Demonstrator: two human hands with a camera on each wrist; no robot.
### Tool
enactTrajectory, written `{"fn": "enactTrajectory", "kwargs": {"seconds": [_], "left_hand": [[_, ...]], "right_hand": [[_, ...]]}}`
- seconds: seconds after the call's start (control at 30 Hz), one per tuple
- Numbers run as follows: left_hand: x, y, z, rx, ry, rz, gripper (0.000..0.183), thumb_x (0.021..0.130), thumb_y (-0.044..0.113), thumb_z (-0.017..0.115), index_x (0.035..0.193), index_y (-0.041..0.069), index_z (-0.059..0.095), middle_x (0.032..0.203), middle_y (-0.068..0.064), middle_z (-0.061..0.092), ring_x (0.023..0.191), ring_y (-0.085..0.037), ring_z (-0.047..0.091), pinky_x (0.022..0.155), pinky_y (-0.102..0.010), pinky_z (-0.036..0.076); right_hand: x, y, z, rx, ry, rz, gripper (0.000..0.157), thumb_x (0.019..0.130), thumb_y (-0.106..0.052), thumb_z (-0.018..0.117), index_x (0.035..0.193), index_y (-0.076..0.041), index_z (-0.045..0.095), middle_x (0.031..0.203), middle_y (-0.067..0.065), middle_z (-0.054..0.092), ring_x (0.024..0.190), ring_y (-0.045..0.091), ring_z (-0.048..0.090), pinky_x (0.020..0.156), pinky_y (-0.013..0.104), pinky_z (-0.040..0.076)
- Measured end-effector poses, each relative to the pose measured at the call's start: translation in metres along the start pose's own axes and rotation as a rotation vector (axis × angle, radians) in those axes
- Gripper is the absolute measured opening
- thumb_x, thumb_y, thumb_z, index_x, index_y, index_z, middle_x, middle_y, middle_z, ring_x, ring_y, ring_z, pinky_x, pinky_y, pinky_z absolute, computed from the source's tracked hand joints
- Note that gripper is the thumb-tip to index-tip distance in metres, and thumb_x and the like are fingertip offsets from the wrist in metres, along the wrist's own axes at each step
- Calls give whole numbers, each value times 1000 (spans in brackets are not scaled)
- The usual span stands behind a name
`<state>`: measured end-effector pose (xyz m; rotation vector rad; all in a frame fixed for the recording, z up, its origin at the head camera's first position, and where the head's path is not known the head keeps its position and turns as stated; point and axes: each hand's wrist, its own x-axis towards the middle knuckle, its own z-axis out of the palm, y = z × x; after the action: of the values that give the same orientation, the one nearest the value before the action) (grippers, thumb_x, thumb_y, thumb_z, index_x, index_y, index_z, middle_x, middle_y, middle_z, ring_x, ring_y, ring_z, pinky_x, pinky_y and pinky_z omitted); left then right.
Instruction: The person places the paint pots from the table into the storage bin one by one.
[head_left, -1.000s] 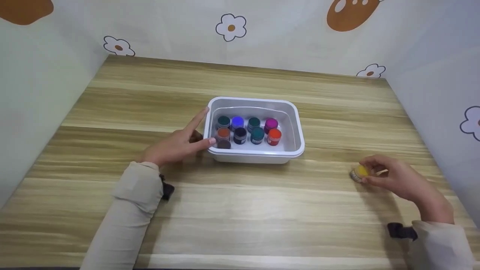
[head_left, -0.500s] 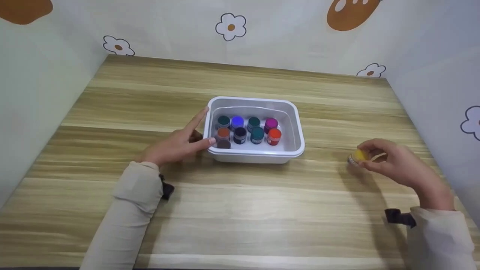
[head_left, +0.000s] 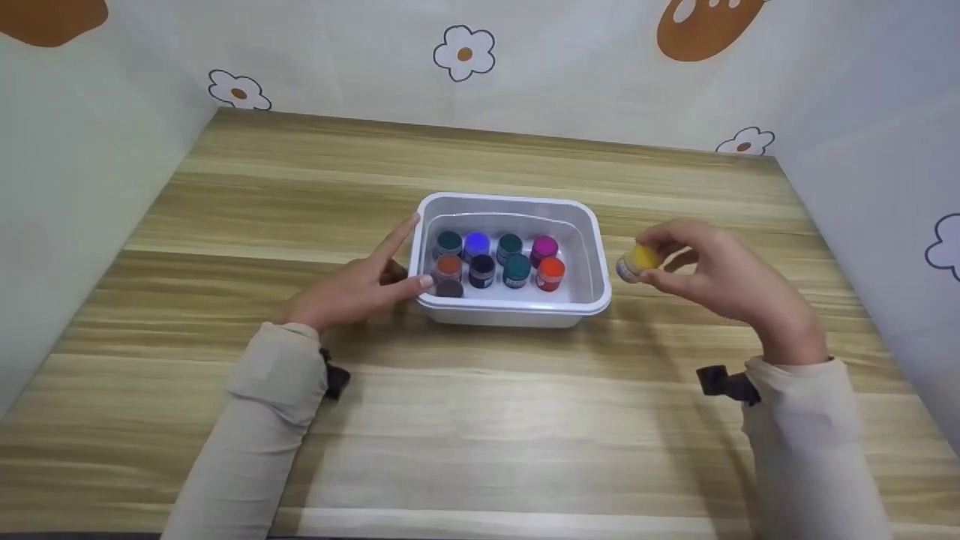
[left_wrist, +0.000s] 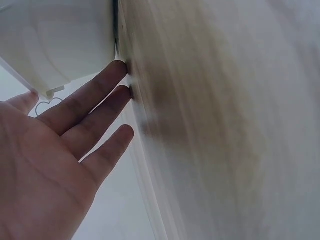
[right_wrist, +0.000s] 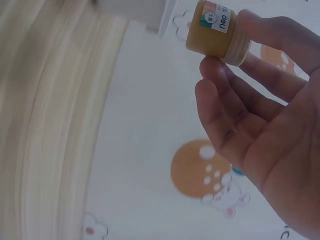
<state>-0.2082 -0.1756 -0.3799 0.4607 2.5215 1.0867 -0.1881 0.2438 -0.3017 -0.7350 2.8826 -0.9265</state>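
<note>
A small paint jar with a yellow lid (head_left: 641,260) is pinched between the thumb and fingers of my right hand (head_left: 724,274), tilted, just right of a white plastic basin (head_left: 517,307). In the right wrist view the jar (right_wrist: 212,35) shows a label and ochre-coloured contents, and it is off the table. My left hand (head_left: 352,291) rests on the basin's left rim with thumb and index finger outstretched. The left wrist view shows its other fingers straight, near the table under the basin wall (left_wrist: 60,40).
Several paint jars stand inside the basin, among them a red one (head_left: 550,273), a magenta one (head_left: 544,249) and a blue-lidded one (head_left: 477,244). A dark brown lid (head_left: 449,288) is partly hidden by the near rim. Flower-printed sheeting (head_left: 337,52) walls the wooden table (head_left: 480,420).
My right hand has carried the yellow-lidded paint jar left and away from me, from the table's right side to beside the basin. The left hand and the basin have stayed put.
</note>
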Motion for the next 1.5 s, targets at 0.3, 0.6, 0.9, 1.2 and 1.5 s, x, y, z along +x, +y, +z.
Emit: {"fn": "enactTrajectory", "kwargs": {"seconds": [0.3,0.6,0.9,1.2,1.5], "left_hand": [[0,0,0,0,5,37,88,93,61,55,158,41,-1,132,-18,59,118,-30,57,98,-55,44],[0,-2,0,10,1,21,87,93,64,53,158,44,-2,135,-18,55,119,-31,55,98,-56,43],[0,-2,1,22,9,6,88,91,68,51,156,47,-4,143,-20,50,125,-35,52,102,-61,39],[0,-1,1,12,10,23,88,92,64,53,157,45,-3,136,-18,56,120,-31,56,98,-56,43],[1,-1,1,6,13,38,88,93,62,54,158,43,-3,135,-18,57,121,-31,56,100,-56,42]], "right_hand": [[48,-36,41,75,-147,-58,32,86,-4,73,117,1,66,107,12,66,100,25,62,92,46,51],[82,-55,83,4,-243,-152,28,85,-13,78,108,0,69,96,7,66,89,21,61,82,37,52],[98,-60,101,-39,-330,-95,28,87,-15,77,112,-4,71,101,6,68,90,20,61,84,35,52],[105,-57,111,-82,-355,-100,26,86,-8,76,112,-4,72,102,7,67,90,20,61,85,35,53],[107,-58,116,-63,-354,-72,18,86,-5,74,104,-5,69,97,6,66,87,21,59,83,34,52]]}}
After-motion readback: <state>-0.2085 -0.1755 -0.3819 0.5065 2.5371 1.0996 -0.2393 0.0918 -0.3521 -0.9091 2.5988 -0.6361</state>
